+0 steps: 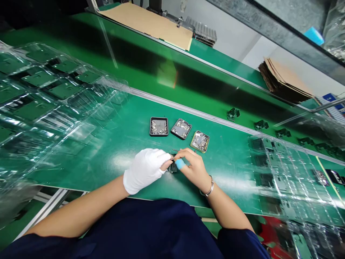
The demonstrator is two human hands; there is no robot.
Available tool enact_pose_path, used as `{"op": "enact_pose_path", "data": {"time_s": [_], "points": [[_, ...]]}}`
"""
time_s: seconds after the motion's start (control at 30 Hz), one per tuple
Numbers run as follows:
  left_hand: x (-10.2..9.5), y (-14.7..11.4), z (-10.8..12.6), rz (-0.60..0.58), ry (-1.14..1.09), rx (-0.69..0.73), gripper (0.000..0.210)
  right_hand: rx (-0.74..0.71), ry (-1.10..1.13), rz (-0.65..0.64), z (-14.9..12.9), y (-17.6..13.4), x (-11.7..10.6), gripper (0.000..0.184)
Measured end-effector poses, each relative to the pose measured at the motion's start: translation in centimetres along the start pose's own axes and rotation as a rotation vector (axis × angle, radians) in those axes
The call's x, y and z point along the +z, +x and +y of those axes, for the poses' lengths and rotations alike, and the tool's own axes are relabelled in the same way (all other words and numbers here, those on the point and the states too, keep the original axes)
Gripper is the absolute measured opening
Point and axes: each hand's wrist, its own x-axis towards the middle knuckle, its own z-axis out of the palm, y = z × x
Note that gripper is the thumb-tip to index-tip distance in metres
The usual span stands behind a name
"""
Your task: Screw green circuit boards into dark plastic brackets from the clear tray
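My left hand [147, 167], in a white glove with a bare fingertip showing, is closed in a pinch. My right hand [192, 163] meets it fingertip to fingertip, also pinching; a blue band wraps one of its fingers. What lies between the fingertips is too small to make out. Just below them a small dark green and black part [171, 167] shows on the green bench, mostly covered by both hands. Beyond the hands sit three small trays of tiny shiny metal pieces: a left tray [159, 127], a middle tray [181, 128] and a right tray [199, 141].
Clear plastic blister trays [56, 93] with flat green parts are stacked at the left. More blister trays [285, 172] with dark parts stand at the right. Behind a metal rail [188, 108] runs a green belt, carrying several small dark assemblies [233, 113].
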Motion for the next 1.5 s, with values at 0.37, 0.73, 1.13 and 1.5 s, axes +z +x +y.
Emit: {"op": "enact_pose_path", "data": {"time_s": [0.37,0.73,1.13,1.5], "points": [[3.0,-0.7,-2.2,-0.269,-0.596,-0.427,0.029,-0.039,-0.324,-0.045,1.7,-0.1,1.6,0.014],[2.7,-0.4,-1.9,-0.315,-0.629,-0.486,0.028,0.050,-0.214,-0.042,1.8,-0.4,1.8,0.012],[2.9,0.0,-1.9,-0.341,-0.820,-0.594,0.025,0.062,-0.252,-0.069,1.7,-0.4,2.0,0.017],[3.1,-0.3,-1.8,-0.296,-0.894,-0.643,0.023,0.043,-0.350,-0.132,1.2,-0.2,1.9,0.023]]}}
